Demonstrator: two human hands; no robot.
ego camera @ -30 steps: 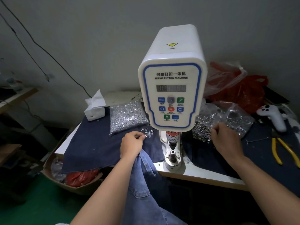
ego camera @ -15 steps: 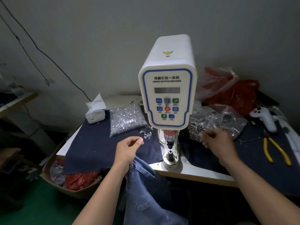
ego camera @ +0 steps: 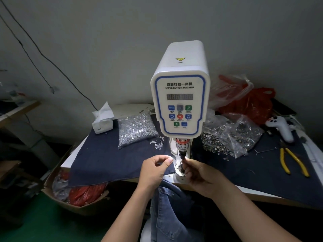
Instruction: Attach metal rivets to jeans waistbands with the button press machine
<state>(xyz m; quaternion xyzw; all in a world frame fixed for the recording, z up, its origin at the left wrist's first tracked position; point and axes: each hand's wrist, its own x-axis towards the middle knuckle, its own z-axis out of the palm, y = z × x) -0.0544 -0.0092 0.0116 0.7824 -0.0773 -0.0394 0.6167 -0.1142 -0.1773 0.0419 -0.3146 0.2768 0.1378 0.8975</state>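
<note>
The white servo button machine (ego camera: 180, 102) stands mid-table, its press head (ego camera: 181, 154) above the round lower die (ego camera: 180, 172). My right hand (ego camera: 201, 177) is at the die, fingertips pinching a small rivet part against the press tip. To the left of the die is my left hand (ego camera: 153, 170), fingers curled and thumb near forefinger; anything between them is too small to see. The blue jeans (ego camera: 171, 206) hang from under that hand, below the table edge.
A bag of silver rivets (ego camera: 136, 130) and loose rivets (ego camera: 157, 144) lie left of the machine on dark denim cloth (ego camera: 104, 159). A bag of ring parts (ego camera: 227, 138), yellow pliers (ego camera: 293, 163), a white controller (ego camera: 281, 128) and red bags (ego camera: 250, 103) lie on the right. A tissue box (ego camera: 103, 121) sits back left.
My right hand left the ring bag and moved left to the die. My left hand drew back from the loose rivets toward the die, with the jeans still under it.
</note>
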